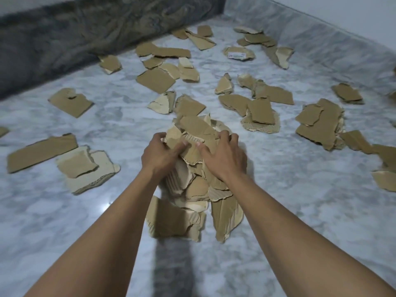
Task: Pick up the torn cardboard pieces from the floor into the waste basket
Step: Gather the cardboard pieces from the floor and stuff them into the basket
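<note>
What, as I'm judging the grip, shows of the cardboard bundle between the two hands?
The cardboard bundle is a thick stack of torn brown and pale corrugated pieces, ragged-edged, some fluting exposed. The left hand and right hand grip its top from either side; its lower pieces sag toward the marble floor.

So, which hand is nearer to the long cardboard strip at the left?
Left. The left hand sits right of the long cardboard strip; the right hand is farther right again.

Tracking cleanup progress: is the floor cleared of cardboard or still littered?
Still littered: torn cardboard pieces lie scattered over the marble floor; left hand and right hand grip a central pile.
</note>
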A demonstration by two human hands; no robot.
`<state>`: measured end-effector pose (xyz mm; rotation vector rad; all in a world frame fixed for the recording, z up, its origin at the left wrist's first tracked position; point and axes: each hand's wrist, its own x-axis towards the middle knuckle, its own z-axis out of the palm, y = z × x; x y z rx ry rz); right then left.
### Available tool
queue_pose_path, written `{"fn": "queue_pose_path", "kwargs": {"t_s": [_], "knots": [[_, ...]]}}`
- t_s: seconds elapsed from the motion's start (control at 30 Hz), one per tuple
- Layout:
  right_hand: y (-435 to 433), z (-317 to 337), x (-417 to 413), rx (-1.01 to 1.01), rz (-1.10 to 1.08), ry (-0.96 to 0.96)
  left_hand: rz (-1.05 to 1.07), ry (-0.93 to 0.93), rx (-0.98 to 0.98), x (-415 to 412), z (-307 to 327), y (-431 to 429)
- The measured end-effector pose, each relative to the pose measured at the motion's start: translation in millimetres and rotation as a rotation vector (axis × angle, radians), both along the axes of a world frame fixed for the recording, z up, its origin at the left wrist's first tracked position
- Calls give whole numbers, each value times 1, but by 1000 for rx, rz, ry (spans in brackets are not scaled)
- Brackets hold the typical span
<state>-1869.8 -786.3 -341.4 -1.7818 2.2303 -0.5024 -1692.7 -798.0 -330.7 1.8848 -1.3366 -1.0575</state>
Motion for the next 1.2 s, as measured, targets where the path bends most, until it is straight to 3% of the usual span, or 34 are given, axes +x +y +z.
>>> {"fn": "queue_pose_path", "kwargs": {"t_s": [0.1, 0.2, 0.37, 0.63, 0.97, 1.07, 1.2], "knots": [[4, 6, -5, -23, -24, -202, 26, 435, 38, -9, 0, 11], [18, 13, -20, -94, -105, -466, 22, 480, -70, -28, 4, 22], [38, 58, -70, -257, -230, -566, -98, 497, -209, -80, 53, 20], [81, 203, -211, -518, -330, -397, -283, 643, -307, -235, 173, 27], [204, 348, -425, -803, -520, -134, -603, 833, -406, -473, 322, 113], [245, 364, -480, -873, -576, -86, -719, 849, -358, -533, 340, 144], [296, 339, -534, -843, -705, -78, -854, 750, -292, -594, 333, 182]]}}
